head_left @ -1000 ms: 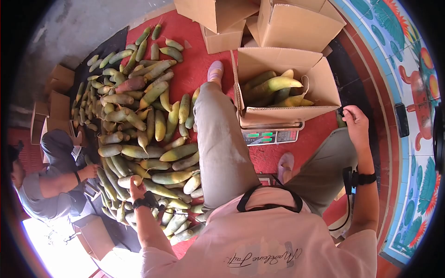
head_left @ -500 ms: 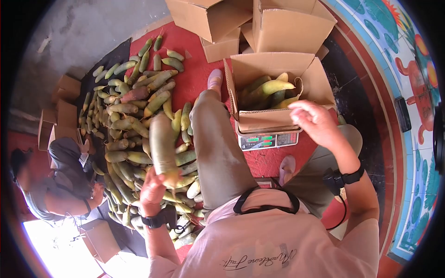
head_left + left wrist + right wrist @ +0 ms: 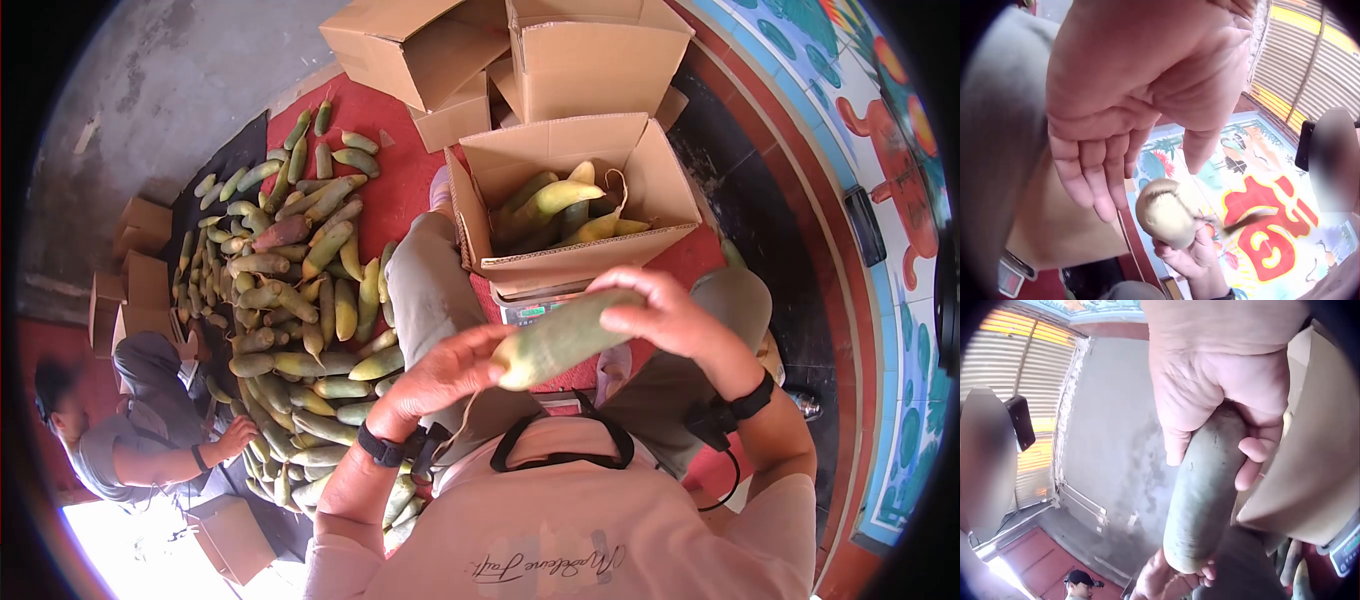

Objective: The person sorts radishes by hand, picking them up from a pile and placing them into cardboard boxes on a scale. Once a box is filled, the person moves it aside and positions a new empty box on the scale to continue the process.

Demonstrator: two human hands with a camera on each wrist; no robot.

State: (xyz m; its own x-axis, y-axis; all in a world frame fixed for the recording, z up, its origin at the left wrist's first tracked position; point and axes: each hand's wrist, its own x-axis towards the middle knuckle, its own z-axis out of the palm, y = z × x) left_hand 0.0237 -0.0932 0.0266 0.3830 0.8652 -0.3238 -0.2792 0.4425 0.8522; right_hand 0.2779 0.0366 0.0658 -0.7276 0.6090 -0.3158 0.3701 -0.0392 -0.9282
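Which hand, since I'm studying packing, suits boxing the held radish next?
Probably the right hand: it grips the radish and looks nearer the box on the scale; the left hand grips nothing.

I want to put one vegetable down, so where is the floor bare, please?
Bare red carpet lies between the vegetable pile and the person's left foot. Dark floor shows bare between the open box and the brown border. It is crowded at the left, where the pile covers the floor, and in front, where the box stands on the scale.
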